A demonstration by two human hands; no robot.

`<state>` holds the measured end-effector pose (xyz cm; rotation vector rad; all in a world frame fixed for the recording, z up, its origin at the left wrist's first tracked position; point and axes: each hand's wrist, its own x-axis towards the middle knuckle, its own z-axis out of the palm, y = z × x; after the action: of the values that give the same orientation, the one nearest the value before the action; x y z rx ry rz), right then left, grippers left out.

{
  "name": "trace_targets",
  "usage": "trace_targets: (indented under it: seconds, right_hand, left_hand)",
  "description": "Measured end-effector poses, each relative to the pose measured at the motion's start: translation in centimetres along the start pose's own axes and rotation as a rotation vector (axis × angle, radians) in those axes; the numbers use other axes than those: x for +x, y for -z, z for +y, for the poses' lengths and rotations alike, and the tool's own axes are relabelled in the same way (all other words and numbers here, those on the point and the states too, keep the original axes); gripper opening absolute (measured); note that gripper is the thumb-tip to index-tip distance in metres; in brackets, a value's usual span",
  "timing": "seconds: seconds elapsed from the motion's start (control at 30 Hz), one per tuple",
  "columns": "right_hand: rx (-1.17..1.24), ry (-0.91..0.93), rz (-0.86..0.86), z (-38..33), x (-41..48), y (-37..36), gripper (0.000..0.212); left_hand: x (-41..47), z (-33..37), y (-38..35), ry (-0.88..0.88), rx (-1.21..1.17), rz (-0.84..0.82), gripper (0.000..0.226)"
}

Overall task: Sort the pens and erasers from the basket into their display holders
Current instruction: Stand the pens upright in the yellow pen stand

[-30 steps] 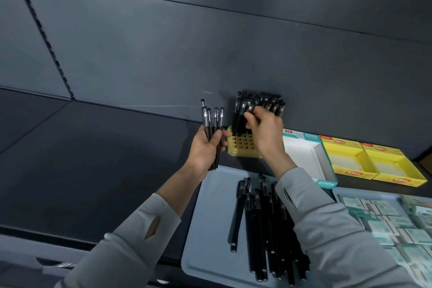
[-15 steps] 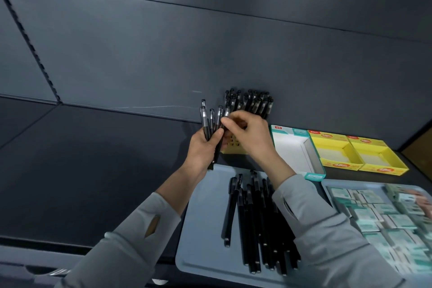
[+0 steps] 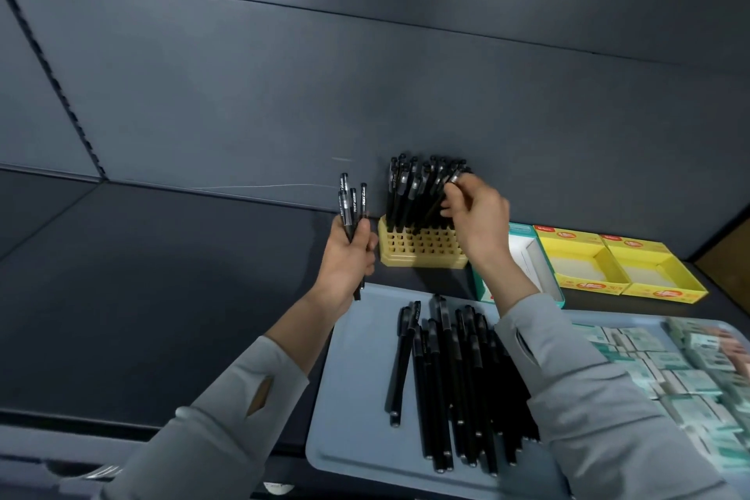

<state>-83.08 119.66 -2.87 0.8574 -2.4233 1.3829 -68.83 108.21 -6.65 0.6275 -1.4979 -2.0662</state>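
Note:
My left hand (image 3: 348, 256) grips a small bundle of black pens (image 3: 353, 203) upright, just left of the yellow pen holder (image 3: 422, 250). Several black pens stand in the holder's back rows. My right hand (image 3: 477, 221) pinches one black pen (image 3: 445, 188) over the holder's right side, tilted among the standing pens. Many more black pens (image 3: 446, 378) lie on a light blue tray (image 3: 349, 410) in front. Wrapped erasers (image 3: 669, 369) fill a second tray at the right.
A teal-edged white box (image 3: 527, 260) and two yellow display boxes (image 3: 617, 268) stand in a row right of the pen holder on the dark shelf. A dark back panel rises right behind them. The shelf's front edge runs below the trays.
My right hand took one pen from the bundle in my left hand and carried it right, over the holder. The left hand's bundle has stayed beside the holder.

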Motion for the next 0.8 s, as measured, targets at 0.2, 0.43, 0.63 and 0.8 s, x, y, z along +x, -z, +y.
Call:
trace_targets:
  seconds: [0.2,0.43,0.63,0.8]
  right_hand:
    - [-0.074,0.085,-0.061,0.1,-0.1,-1.6,0.018]
    - [-0.129,0.117,-0.084,0.1,0.0,-2.9,0.017]
    - [-0.094,0.045,-0.04,-0.1,-0.4,-2.6,0.021]
    - [0.029,0.036,-0.074,-1.2,-1.7,-1.7,0.032]
  left_hand:
    - [0.0,-0.1,-0.1,-0.052,0.016,-0.068,0.012]
    - [0.3,-0.3,-0.1,-0.028,-0.034,-0.036,0.023]
    - [-0.1,-0.3,-0.6,-0.04,-0.022,-0.014,0.017]
    - [0.2,-0.2,-1.0,-0.038,0.001,-0.027,0.019]
